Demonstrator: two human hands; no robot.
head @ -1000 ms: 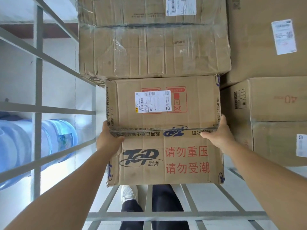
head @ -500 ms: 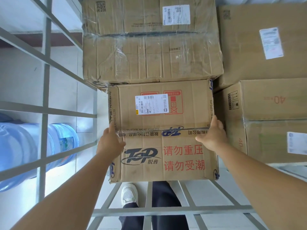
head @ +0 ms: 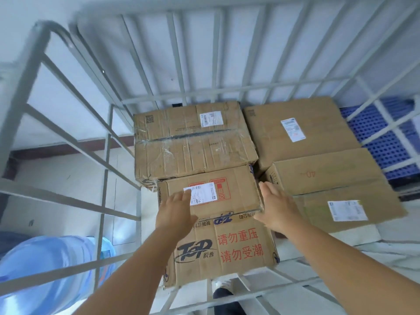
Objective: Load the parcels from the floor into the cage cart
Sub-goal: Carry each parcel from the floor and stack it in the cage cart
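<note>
water jug (head: 52, 267) outside the cage cart (head: 106, 155) at far left, behind the side bars; not part of the job; left hand (head: 176, 212) lies flat on top of the top-brand box (head: 218, 226), fingers straight and reaching over the white shipping label (head: 202, 193), pressing or resting, nothing curled round an edge; that box sits inside the cart at front centre, its far end butted against the film-wrapped box (head: 193, 142) behind it; risk: near end seems to overhang the front bar, so with only a flat palm on it the box could tip toward the shoe (head: 221, 285) below if pushed unevenly; right hand (head: 276, 210) at the box's right top edge, fingers extended along the side, thumb on the near face, looks like a loose touch not a firm grip; the gap to the "40" box (head: 329, 194) on the right is tight, so fingers could get pinched there if the box slides right; plain box (head: 297, 130) behind that one, blue crate (head: 381, 144) outside at far right; frame is motion-blurred, so contact detail is uncertain.
</note>
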